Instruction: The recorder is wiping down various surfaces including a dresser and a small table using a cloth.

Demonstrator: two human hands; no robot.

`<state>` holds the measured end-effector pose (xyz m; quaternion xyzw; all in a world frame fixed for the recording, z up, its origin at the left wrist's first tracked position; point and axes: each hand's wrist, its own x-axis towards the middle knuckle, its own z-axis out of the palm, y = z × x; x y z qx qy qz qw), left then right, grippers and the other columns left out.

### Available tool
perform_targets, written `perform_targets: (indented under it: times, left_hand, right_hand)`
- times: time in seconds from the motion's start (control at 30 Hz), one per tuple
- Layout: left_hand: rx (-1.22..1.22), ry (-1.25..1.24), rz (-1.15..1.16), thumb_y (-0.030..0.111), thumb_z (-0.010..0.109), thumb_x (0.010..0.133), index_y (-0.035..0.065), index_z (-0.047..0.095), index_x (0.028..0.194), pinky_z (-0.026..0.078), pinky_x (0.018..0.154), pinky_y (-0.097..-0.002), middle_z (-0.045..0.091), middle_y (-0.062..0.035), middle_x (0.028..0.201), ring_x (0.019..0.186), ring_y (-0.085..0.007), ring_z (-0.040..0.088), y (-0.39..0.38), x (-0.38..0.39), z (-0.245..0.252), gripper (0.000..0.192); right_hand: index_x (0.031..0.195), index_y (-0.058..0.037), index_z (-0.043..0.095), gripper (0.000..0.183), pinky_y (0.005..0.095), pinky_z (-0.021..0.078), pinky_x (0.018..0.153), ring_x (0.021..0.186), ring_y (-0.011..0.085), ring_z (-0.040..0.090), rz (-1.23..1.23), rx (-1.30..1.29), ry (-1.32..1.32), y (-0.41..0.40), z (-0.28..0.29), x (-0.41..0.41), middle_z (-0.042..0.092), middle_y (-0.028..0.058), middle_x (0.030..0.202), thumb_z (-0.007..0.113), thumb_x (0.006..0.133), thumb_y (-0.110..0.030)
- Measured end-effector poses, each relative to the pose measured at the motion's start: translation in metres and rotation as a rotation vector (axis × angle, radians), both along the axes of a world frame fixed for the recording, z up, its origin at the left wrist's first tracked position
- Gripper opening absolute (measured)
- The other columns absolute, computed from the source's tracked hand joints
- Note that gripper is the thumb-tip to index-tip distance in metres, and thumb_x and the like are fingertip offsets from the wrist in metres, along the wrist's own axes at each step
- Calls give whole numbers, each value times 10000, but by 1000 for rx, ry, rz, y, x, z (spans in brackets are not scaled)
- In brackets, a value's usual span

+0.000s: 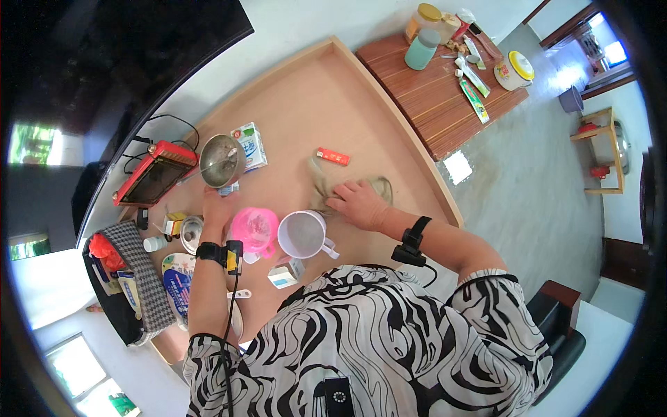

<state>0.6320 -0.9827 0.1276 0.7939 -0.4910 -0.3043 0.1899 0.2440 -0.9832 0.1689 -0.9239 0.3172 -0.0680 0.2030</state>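
Note:
On a light wooden tabletop with a raised rim (396, 99), my right hand (359, 204) presses on a crumpled beige cloth (320, 182). A small red box (333, 156) lies just beyond the cloth. My left hand (218, 206) is at the near side of a metal bowl (222, 161) with a utensil in it; whether the fingers grip the bowl is hidden. A blue and white carton (250, 146) stands beside the bowl. Nearer my body are a pink plastic cup (255, 229) and a white mug (302, 234), side by side.
A red-framed device (156, 174) with cables stands at the left below a large dark screen (104, 62). A metal lid (192, 234), a white bottle (155, 243) and a houndstooth fabric basket (146, 281) are nearer. Jars and tubes occupy a brown side table (417, 104).

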Motion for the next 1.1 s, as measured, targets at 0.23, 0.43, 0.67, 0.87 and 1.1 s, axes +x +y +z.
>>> perform_targets:
  times: [0.23,0.43,0.67,0.87,1.1]
  left_hand:
    - [-89,-207,-126,263,765,643,-66,540,1104,497,819,-394,623,-249,1041,960,-355,626,6,3,4,609]
    - [-39,-153,-117,260,766,645,-65,546,1103,497,827,-404,621,-254,1048,970,-370,621,-5,-7,6,603]
    - [-39,-89,-61,268,770,626,-36,559,1103,493,850,-402,614,-246,1078,994,-363,612,-1,-2,3,604]
    - [-54,-189,50,267,753,635,-14,538,1145,481,873,-417,620,-233,1063,1001,-373,600,1,-14,8,620]
    - [-196,14,143,272,758,641,-17,538,1133,490,849,-411,610,-239,1047,968,-382,604,-20,-27,17,611]
  right_hand:
    - [1051,-97,610,303,415,460,876,1053,340,534,-593,108,-145,-82,52,-15,576,139,1060,584,751,-136]
    - [997,-90,588,223,411,484,804,985,309,545,-487,-257,209,-137,-35,-43,590,114,940,570,775,-96]
    - [895,-68,623,138,411,483,804,976,323,535,-401,70,265,-24,17,-52,582,140,926,588,786,-145]
    - [1045,-48,595,371,433,473,799,878,336,584,-313,-109,-128,-83,16,35,599,156,949,649,793,-315]
    - [1318,-20,408,580,371,537,507,635,262,651,-534,875,-221,-138,0,157,640,163,760,574,780,-154]
